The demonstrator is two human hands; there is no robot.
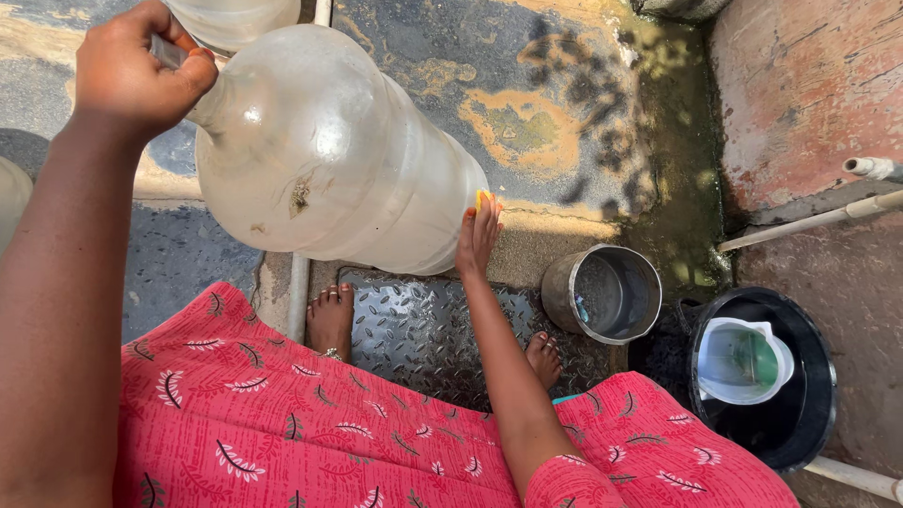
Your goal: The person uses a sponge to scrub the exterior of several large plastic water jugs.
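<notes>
Water bottle (324, 150), a large translucent plastic container with a cloudy, scuffed wall, is held tilted above the ground, neck toward the upper left and base toward the lower right. Left hand (132, 71) is closed firmly around the neck, fingers wrapped over it and the thumb pressed against the shoulder, so the whole body of the bottle extends down and to the right from this grip. Right hand (478, 235) rests flat against the lower side wall near the base, fingers extended and together, pressing a small yellow scrubbing piece (482, 198) onto the plastic; this hand is not clamped around the bottle but bears against it from beneath and to the right. Between the two contact points the bottle spans the full length of its body. Directly below the bottle and the right hand lies a patterned metal plate (423, 329), on which both bare feet stand, one foot (331, 320) under the bottle's middle and the other (544, 357) below the right forearm. A grey round metal pot (602, 293) stands just right of the right hand. Farther right, well apart from either grip, a black tub (800, 423) holds a pale plastic jug (743, 362). A second translucent bottle (235, 21) shows above the left hand, at the upper edge of the view.
</notes>
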